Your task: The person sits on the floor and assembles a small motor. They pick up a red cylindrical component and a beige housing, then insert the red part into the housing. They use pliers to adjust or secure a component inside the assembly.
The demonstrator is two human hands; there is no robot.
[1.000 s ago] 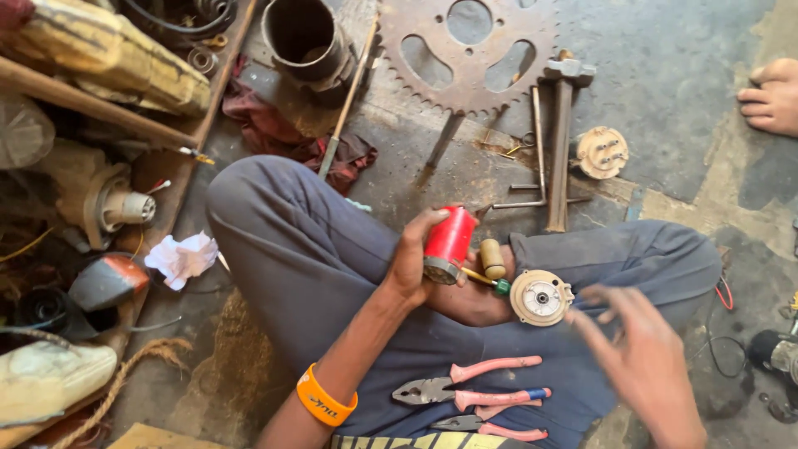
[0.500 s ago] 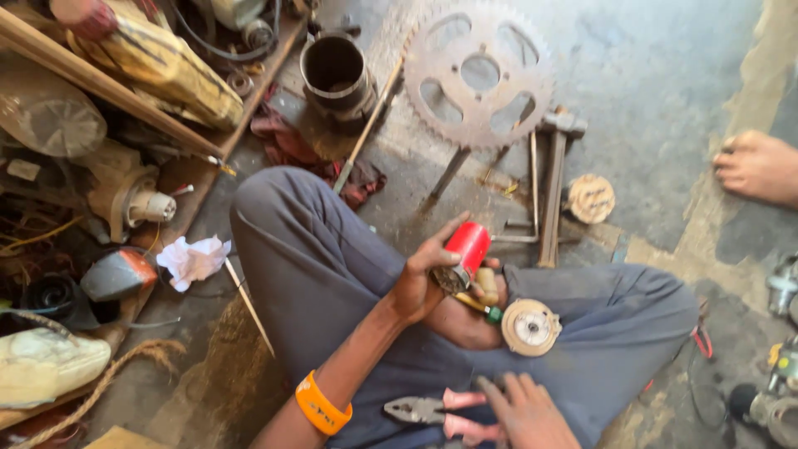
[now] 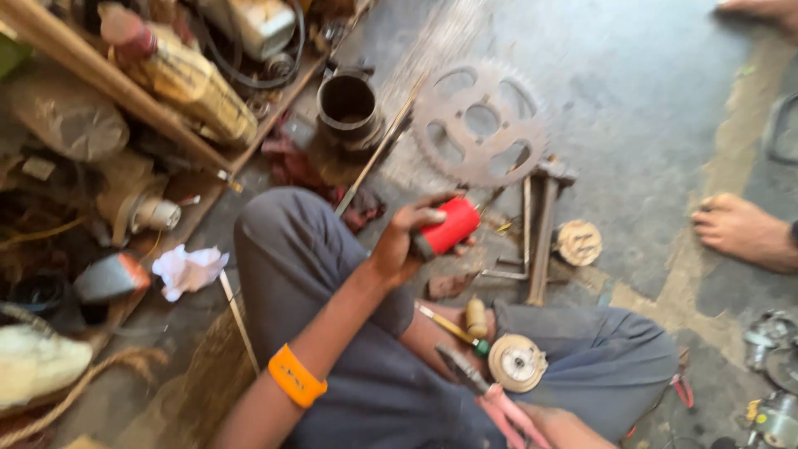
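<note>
1. Left hand grips a red cylinder, fingers wrapped round its lower dark end, held above the lap over the grey concrete floor.
2. Cylinder long axis tilted: dark capped end down-left in the palm, red end pointing up-right toward the sprocket. Smooth, plastic-looking, blurred.
3. Right hand only partly in view at the bottom edge, on pink-handled pliers; closed around the handles as far as visible, exact grip cannot be told.
4. Pliers: pink grips, dark metal jaws pointing up-left across the lap.
5. Orange wristband on the left forearm.
6. On the lap/ankle: round flat metal disc, pale, with centre hub; beside it a screwdriver with yellowish shaft and green tip.
7. Grey trousers, legs crossed.
8. Floor ahead: large toothed sprocket, rusty-grey steel, flat, with cut-outs; hammer lying lengthways just below it.
9. Dark metal sleeve, open top, upright, left of sprocket.
10. Another person's bare foot at right edge.
</note>
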